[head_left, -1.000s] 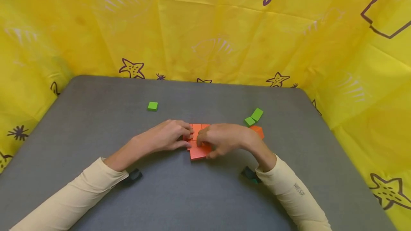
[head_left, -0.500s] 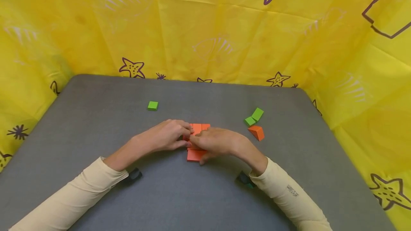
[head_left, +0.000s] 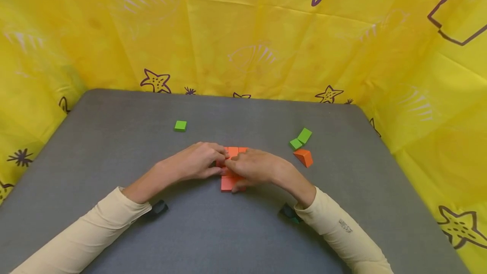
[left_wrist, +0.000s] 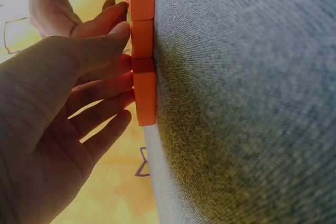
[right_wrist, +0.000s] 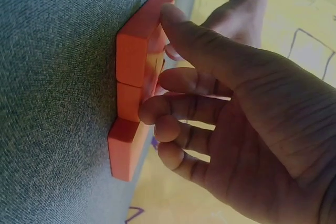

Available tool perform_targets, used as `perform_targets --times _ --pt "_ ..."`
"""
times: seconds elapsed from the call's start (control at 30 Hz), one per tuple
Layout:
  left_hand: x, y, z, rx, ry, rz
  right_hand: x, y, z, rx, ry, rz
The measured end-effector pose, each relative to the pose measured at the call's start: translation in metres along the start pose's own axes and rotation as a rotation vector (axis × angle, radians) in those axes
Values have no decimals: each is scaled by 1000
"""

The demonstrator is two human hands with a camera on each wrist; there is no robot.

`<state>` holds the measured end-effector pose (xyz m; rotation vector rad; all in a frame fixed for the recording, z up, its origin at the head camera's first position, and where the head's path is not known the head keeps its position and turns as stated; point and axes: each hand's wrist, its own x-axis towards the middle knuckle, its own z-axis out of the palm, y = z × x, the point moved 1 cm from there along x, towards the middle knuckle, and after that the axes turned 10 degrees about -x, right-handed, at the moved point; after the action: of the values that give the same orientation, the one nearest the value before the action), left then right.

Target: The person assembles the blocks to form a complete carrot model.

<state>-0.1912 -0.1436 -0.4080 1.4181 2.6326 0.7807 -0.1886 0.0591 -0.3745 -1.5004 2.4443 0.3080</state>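
Several orange blocks (head_left: pixel 233 150) lie flat and side by side in a patch at the table's middle, partly covered by both hands. My left hand (head_left: pixel 199 160) touches the patch's left side with loosely extended fingertips; in the left wrist view its thumb and fingers (left_wrist: pixel 107 85) meet the blocks' upper edges. Over the right part lies my right hand (head_left: pixel 256 167), its thumb touching the nearest orange block (head_left: pixel 226 184). The right wrist view has that thumb on the end block (right_wrist: pixel 132 59), the other fingers relaxed along the row.
One green block (head_left: pixel 180 126) lies back left on the grey table (head_left: pixel 243 231). Two green blocks (head_left: pixel 304 135) and an orange wedge (head_left: pixel 303 157) lie to the right. Dark wrist straps show by both sleeves. Yellow patterned cloth (head_left: pixel 251 33) hangs behind.
The nearest orange block has shifted left and lines up with the row above. My right hand has moved left, uncovering the orange wedge. My left hand stays in place.
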Motion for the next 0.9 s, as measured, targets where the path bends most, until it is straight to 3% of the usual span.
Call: perform_targets --times 0.3,0.4,0.63,0.8,0.9 --pt "1 2 0 -24 -4 -15 -2 4 -2 -5 19 -8" --pt "1 2 0 -16 -8 -16 -8 11 -7 26 19 25" --pt "-1 2 1 8 -1 -17 -47 53 -21 172 12 266" --pt "-1 3 1 -2 -6 -31 -82 92 -16 258 -146 476" --pt "-1 4 1 1 -7 -35 -90 111 -8 244 -245 535"
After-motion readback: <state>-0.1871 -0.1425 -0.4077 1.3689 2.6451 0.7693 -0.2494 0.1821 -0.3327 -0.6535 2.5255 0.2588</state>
